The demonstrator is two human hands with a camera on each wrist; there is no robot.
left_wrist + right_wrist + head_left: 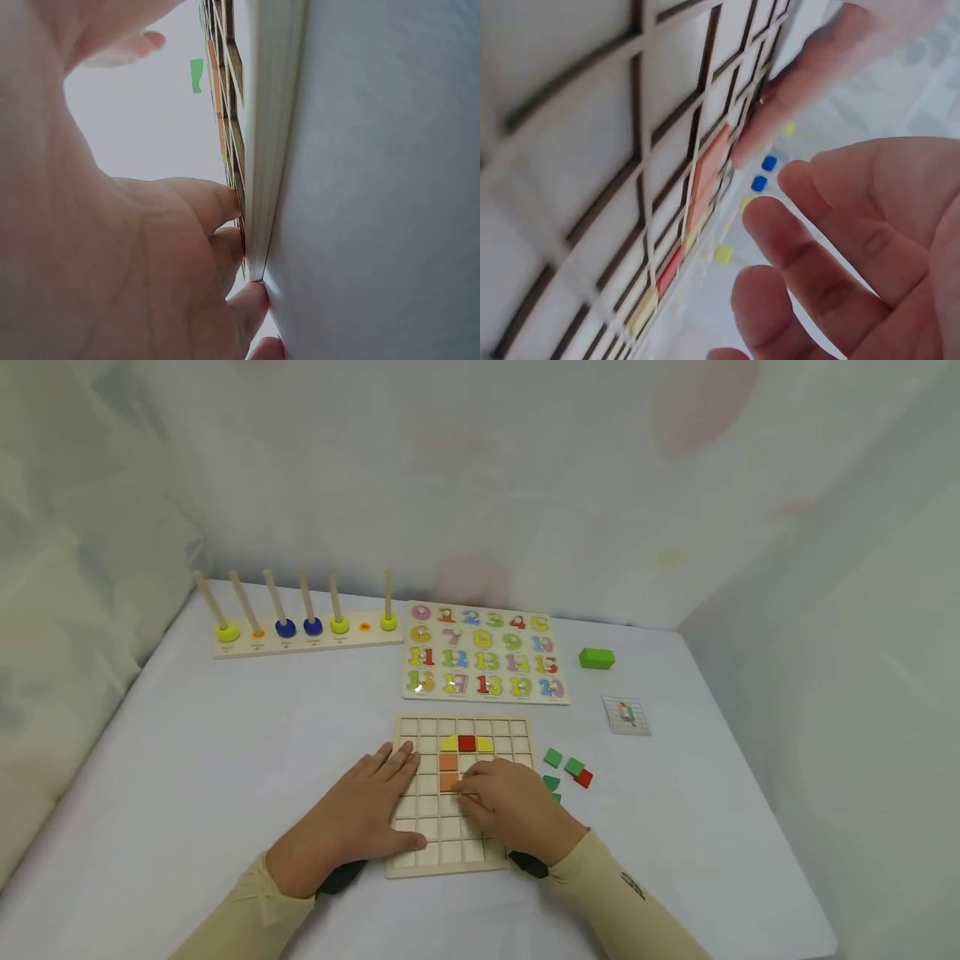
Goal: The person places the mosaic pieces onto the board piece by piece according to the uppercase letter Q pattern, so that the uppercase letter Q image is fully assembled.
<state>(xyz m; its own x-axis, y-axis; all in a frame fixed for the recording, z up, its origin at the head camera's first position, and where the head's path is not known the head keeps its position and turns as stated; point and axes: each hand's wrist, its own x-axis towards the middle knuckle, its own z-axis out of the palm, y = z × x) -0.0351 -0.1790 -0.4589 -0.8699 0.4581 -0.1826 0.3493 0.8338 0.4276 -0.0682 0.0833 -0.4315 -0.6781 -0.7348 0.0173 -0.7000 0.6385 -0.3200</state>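
Note:
My left hand (pixel 363 810) lies spread along the left edge of the wooden grid board (pixel 428 853), its fingers pressing on the frame and a fingertip over the outer side. On the grid, a red square tile (pixel 467 743) sits between two yellow rounded-corner tiles (pixel 485 744). Below the left yellow one are an upper orange tile (pixel 447 762) and a lower orange tile (pixel 447 782). Over the board, my right hand (pixel 517 802) has its fingertips right at the lower orange tile. In the right wrist view its fingers (pixel 780 232) are loosely bent, with nothing visible between them.
Right of the board lie loose green tiles (pixel 553 757) and a red tile (pixel 583 778), some partly behind the right hand. Further off are a pattern card (pixel 627 716), a green block (pixel 597 658), a number puzzle board (pixel 487 702) and a peg stand with rings (pixel 307 646).

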